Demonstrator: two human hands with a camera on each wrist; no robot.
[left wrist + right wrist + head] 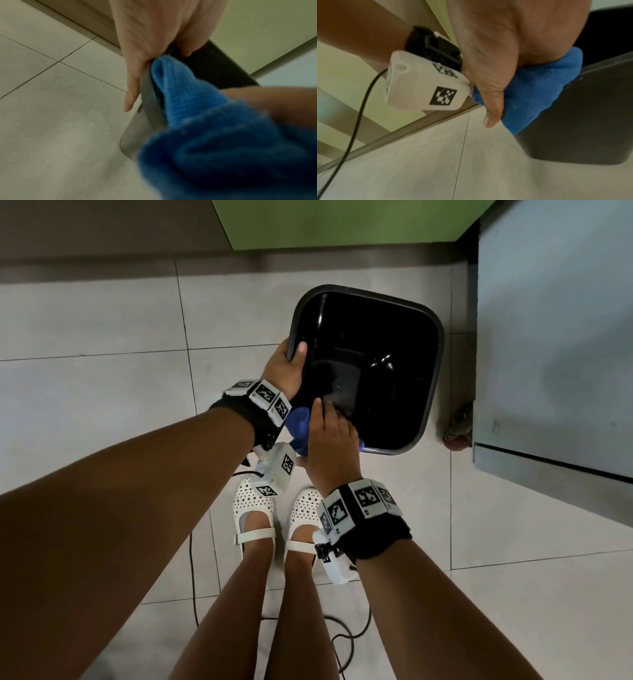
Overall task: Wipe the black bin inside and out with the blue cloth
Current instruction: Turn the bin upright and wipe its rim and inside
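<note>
Both hands grip: left (286, 368) the black bin (424, 392) rim, right (330, 440) the blue cloth (298, 424), over pale floor tiles (102, 320).

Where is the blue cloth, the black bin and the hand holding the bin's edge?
blue cloth (536, 94), right wrist view, on its ribbed middle.
black bin (432, 385), head view, on its right rim.
left hand (284, 371), head view, on the back of the hand.

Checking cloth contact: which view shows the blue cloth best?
Right wrist: the blue cloth is sharp, pressed by the right hand against the black bin wall. Left wrist shows it blurred; head shows only a sliver.
</note>
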